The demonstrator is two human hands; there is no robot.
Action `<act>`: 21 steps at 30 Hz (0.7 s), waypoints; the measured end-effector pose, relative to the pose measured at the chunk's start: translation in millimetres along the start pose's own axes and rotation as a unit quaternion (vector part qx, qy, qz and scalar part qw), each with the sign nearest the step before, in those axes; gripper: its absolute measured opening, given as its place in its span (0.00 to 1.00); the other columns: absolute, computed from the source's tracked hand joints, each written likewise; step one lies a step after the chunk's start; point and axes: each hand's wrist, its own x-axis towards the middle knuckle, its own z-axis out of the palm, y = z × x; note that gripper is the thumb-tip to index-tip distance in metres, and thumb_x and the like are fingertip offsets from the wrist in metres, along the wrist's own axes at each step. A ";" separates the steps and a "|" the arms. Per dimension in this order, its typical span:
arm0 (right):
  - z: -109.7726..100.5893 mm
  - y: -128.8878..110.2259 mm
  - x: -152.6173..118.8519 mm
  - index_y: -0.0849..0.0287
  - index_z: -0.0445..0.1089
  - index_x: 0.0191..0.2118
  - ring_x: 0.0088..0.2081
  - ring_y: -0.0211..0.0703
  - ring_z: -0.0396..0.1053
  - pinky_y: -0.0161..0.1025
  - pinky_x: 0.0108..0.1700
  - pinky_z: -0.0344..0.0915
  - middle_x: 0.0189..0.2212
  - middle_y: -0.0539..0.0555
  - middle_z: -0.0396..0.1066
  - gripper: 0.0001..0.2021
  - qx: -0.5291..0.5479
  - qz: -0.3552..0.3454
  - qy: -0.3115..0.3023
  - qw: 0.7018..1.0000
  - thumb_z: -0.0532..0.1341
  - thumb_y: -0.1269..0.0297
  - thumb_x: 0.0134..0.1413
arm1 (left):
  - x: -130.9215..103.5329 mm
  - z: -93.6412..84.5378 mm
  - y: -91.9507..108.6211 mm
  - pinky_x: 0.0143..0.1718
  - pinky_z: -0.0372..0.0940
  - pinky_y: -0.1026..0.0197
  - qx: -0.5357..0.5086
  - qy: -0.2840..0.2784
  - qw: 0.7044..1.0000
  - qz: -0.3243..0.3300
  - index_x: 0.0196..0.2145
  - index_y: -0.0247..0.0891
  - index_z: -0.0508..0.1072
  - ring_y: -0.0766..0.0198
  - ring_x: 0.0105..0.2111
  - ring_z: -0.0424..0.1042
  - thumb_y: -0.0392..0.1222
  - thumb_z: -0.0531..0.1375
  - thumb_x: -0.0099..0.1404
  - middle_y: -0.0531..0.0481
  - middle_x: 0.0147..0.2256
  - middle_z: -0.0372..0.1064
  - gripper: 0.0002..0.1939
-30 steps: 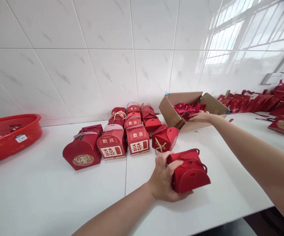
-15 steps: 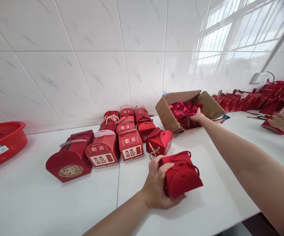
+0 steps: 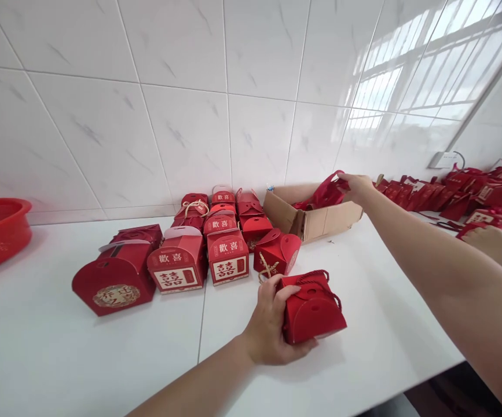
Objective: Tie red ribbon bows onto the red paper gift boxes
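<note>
As the red box [image 3: 314, 321] looks light but crushable, left fingers [image 3: 288, 291] sensibly clasp its nine-o'clock end; right fingers [image 3: 344, 176] pinch ribbon [image 3: 326, 194] toward twelve o'clock.

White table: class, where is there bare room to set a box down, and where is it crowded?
Bare: the front-left stretch of white table, bordered by the gold-seal box and left forearm; the patch between the red box in the left hand, the cardboard box and right forearm. Crowded: the clustered red boxes and far-right red packages.
</note>
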 end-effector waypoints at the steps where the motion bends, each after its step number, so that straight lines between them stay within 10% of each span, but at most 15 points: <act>1: -0.4 -13.5 1.0 0.57 0.65 0.28 0.31 0.44 0.72 0.40 0.34 0.75 0.22 0.51 0.66 0.05 0.005 -0.001 0.000 1.000 0.63 0.68 0.47 | -0.1 0.0 0.2 0.50 0.56 0.37 -0.001 0.001 1.000 -0.002 0.57 0.45 0.47 0.43 0.54 0.53 0.51 0.65 0.48 0.38 0.51 0.49 0.44; 9: -8.8 -117.6 -1.5 0.61 0.64 0.27 0.33 0.39 0.70 0.36 0.36 0.74 0.27 0.53 0.67 0.07 0.054 -0.032 0.051 0.997 0.60 0.78 0.50 | -1.1 -1.6 1.7 0.50 0.57 0.37 0.005 0.006 1.000 0.000 0.57 0.46 0.47 0.43 0.55 0.52 0.48 0.65 0.48 0.39 0.51 0.51 0.44; 21: -33.7 -207.8 -13.0 0.68 0.63 0.37 0.38 0.33 0.67 0.36 0.41 0.69 0.40 0.59 0.66 0.04 0.057 -0.175 0.060 0.981 0.57 0.79 0.56 | -0.8 -2.9 0.1 0.52 0.54 0.35 0.000 -0.006 1.000 -0.015 0.57 0.48 0.46 0.42 0.56 0.52 0.49 0.65 0.49 0.41 0.51 0.53 0.44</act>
